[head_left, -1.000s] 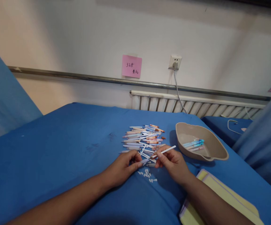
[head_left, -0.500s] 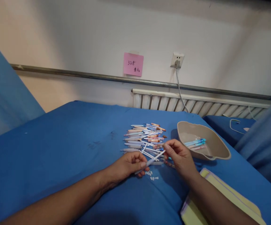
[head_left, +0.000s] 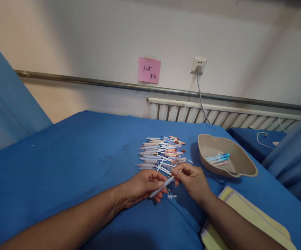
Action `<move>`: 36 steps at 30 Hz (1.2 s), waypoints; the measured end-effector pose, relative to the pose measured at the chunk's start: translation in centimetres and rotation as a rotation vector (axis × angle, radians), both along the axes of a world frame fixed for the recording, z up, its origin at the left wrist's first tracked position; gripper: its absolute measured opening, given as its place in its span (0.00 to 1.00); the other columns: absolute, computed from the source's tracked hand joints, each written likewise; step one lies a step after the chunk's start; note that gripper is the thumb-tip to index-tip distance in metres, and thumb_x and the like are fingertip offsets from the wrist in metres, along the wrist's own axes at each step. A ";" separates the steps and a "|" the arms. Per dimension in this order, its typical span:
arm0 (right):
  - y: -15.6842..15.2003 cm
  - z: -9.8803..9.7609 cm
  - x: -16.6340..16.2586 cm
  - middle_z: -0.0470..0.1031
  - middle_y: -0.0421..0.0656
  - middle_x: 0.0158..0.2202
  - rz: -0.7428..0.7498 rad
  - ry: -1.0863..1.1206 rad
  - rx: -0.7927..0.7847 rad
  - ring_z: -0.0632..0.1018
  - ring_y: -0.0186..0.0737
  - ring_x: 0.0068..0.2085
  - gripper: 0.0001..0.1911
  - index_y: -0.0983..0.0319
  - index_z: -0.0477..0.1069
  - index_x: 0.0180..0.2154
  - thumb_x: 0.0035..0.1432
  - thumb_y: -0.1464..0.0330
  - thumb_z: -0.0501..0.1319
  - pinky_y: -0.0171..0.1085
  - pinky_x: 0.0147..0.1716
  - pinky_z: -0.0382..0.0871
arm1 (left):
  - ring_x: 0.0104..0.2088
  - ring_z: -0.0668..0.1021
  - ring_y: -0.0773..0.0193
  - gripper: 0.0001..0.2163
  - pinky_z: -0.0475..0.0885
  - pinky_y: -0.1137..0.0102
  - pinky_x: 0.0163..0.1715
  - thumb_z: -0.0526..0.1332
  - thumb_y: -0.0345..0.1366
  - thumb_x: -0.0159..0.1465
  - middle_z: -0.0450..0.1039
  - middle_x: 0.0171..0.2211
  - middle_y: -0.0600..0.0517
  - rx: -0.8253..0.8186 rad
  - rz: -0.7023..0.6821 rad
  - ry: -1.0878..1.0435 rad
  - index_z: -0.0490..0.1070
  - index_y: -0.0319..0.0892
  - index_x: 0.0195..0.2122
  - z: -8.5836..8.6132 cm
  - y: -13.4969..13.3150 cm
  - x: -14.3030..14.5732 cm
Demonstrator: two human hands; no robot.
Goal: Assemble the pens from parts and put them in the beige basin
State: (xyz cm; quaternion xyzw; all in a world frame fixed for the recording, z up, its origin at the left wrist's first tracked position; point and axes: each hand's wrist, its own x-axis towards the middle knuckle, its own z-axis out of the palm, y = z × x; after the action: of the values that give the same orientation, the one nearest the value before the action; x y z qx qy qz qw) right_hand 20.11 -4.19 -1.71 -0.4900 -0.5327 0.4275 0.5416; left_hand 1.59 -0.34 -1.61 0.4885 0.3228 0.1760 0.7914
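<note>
My left hand (head_left: 150, 182) is closed round a pale blue pen barrel (head_left: 161, 188), which slants up to the right. At its upper end, the fingers of my right hand (head_left: 189, 178) are pinched on a thin white refill, mostly hidden by the fingers and barrel. Just beyond both hands lies a spread of pen parts (head_left: 150, 158): pale and coloured barrels, white refills and orange-brown pieces. Under my fingers, several small white pieces (head_left: 171, 196) rest on the blue cloth.
To the right stands a beige basin (head_left: 244, 163) with several blue and pink pens (head_left: 219, 158) inside. A folded yellow cloth (head_left: 254, 215) lies beneath my right forearm. The blue-covered table (head_left: 62, 166) meets a wall with a radiator (head_left: 179, 111) and metal rail.
My right hand has moved down and left toward the barrel. The white refill, which stuck out long before, now shows hardly at all. My left hand still holds the barrel.
</note>
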 end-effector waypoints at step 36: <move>1.2 -1.2 1.1 0.76 0.40 0.25 0.002 0.437 -0.150 0.75 0.33 0.24 0.18 0.63 0.72 0.30 0.46 0.54 0.67 0.32 0.25 0.68 | 0.20 0.69 0.72 0.15 0.66 0.75 0.21 0.66 0.44 0.53 0.69 0.24 0.56 0.254 0.070 0.090 0.70 0.37 0.35 -1.0 1.1 -0.2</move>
State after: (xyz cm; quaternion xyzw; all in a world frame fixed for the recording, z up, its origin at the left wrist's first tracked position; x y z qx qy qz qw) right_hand 21.18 -2.94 -2.88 -0.4242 -0.3699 0.5624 0.6058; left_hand 1.41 0.77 -2.58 0.5804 0.3500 0.2208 0.7014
